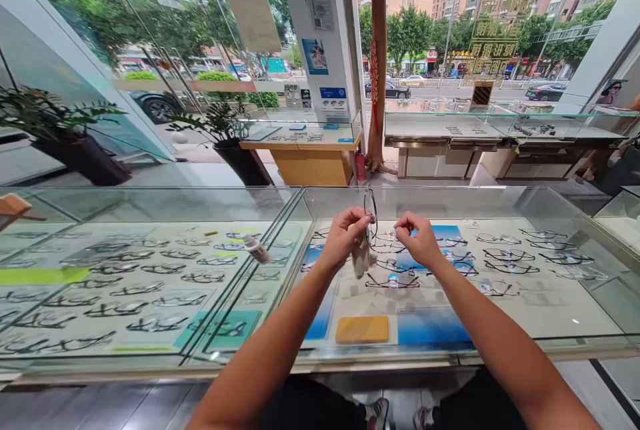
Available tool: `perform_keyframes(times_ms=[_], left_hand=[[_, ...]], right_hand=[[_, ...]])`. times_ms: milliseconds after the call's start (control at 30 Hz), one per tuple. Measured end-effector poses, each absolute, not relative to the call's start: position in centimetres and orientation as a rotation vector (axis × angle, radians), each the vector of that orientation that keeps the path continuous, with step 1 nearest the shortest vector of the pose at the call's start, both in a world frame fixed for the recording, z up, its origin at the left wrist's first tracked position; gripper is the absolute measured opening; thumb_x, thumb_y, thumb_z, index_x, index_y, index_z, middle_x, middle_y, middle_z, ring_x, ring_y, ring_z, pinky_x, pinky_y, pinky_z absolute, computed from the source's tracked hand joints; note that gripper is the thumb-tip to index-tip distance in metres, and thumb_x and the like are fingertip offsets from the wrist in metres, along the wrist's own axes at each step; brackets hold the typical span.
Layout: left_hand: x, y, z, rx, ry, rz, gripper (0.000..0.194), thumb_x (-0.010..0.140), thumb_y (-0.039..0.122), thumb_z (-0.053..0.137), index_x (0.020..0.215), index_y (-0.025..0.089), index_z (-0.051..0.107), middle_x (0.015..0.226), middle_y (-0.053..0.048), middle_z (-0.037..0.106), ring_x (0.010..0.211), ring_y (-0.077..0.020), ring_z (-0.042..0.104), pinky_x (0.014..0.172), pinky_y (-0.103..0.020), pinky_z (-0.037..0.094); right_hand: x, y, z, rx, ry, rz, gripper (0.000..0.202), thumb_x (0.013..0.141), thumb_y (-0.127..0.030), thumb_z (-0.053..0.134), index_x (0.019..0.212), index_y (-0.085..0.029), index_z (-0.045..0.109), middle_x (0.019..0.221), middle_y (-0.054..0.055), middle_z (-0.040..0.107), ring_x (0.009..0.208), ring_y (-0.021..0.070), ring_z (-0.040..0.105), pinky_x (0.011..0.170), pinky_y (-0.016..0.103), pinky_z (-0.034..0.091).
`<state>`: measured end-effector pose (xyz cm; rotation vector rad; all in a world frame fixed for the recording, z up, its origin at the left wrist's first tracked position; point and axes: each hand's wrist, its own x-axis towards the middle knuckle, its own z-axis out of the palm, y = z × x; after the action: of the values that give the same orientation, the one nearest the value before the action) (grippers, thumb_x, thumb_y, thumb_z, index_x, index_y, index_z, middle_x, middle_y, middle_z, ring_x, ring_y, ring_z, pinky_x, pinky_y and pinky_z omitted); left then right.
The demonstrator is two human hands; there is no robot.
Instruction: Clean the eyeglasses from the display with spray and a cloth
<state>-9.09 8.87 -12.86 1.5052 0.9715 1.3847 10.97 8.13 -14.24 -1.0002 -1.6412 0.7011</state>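
Observation:
My left hand (345,237) is closed, pinching a pair of thin dark-framed eyeglasses (369,198) held upright and edge-on above the glass display counter (280,357). A greyish cloth (361,260) hangs below the same fingers. Just right of the eyeglasses is my right hand (419,239), its thumb and fingers pressed together. Whatever sits in that pinch is too small to make out. Under both hands, rows of eyeglasses (509,255) lie inside the case.
A small bottle (257,249) stands on the glass to the left. An orange-yellow flat rectangular item (362,329) lies near the front edge. Potted plants (235,143), another display case (310,133) and a wooden post (377,70) stand beyond the counter.

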Motion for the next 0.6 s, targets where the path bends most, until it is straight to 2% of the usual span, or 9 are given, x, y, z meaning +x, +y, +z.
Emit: perform_keyframes(times_ms=[267, 600], left_hand=[[-8.6, 7.6, -13.7, 1.583, 0.954, 1.257, 0.046, 0.080, 0.064, 0.076, 0.081, 0.020, 0.062, 0.089, -0.005, 0.070, 0.089, -0.0197, 0.064, 0.089, -0.034, 0.051], [-8.1, 7.3, -13.5, 1.639, 0.970, 1.207, 0.044, 0.080, 0.063, 0.075, 0.080, 0.020, 0.065, 0.083, -0.004, 0.069, 0.083, -0.0189, 0.062, 0.086, -0.034, 0.051]], right_hand=[[10.5, 6.8, -13.8, -0.965, -1.561, 0.853, 0.016, 0.083, -0.037, 0.068, 0.082, -0.022, 0.074, 0.067, -0.001, 0.061, 0.064, 0.0155, 0.050, 0.064, 0.031, 0.043], [10.7, 6.8, -13.8, -0.994, -1.551, 0.868, 0.015, 0.081, -0.037, 0.069, 0.079, -0.022, 0.074, 0.062, -0.003, 0.055, 0.062, 0.0145, 0.044, 0.061, 0.030, 0.040]])
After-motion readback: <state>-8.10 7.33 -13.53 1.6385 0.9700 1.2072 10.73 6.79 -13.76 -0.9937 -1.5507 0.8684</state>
